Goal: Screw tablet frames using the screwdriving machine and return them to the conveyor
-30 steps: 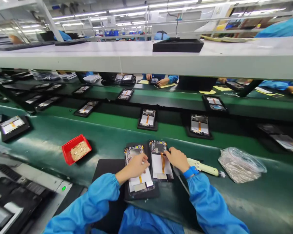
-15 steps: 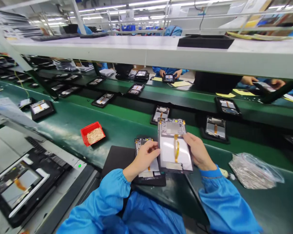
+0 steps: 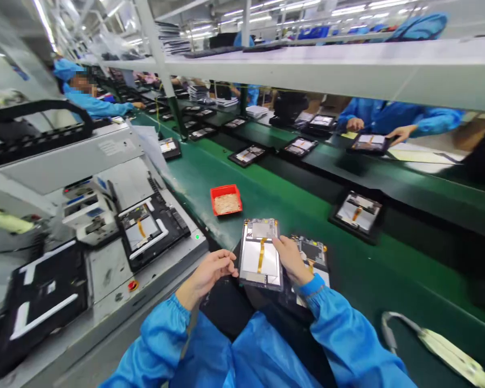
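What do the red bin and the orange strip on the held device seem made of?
Red bin: probably moulded plastic, slightly shiny, judging by its uniform colour. Orange strip: perhaps thin, satiny plastic film, given its narrow amber ribbon look.

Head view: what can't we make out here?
All in the head view:
Held device: underside, facing away from the camera.
Second device: left part, behind the right hand and held device.
Pale tool: one end, cut off by the lower right corner.
Machine label: text, too small.

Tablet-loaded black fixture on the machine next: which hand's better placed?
Left, I'd judge: the left hand is nearer the black fixture and looks free, while the right hand grips the opened tablet.
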Tool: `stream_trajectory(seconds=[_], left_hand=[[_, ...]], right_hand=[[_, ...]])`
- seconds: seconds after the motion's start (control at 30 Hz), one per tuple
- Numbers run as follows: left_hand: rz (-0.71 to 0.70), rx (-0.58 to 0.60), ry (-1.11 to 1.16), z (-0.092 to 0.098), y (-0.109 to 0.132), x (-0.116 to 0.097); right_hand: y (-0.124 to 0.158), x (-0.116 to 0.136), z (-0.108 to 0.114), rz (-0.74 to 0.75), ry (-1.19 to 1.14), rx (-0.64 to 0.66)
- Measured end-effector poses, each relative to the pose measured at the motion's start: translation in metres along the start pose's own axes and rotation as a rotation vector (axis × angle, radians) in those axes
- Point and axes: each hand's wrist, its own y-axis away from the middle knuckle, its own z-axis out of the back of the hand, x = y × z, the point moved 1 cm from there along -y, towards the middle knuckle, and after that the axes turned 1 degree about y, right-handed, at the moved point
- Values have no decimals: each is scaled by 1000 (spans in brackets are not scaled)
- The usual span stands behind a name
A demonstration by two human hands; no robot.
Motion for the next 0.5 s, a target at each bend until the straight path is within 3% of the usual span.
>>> stream_trajectory(seconds=[0.13,0.23,0.3,0.37,0.43,0.5], left_hand=[[-3,-123,109,12,1,-2],[-19,-177,303,7,-7,1],[-29,-193,396,0,-12,4],[-16,-197,421,-6,-15,7],[2,-203,400,-11,-16,9],[12,-193,373,-13,-16,9]], right_hand=[[-16,4,-15,36,247,-43],[6,14,-20,227,404,-89],[33,22,-32,493,487,23],[60,28,-50,709,515,225],[74,29,-67,777,487,363],[75,29,-77,786,460,384]])
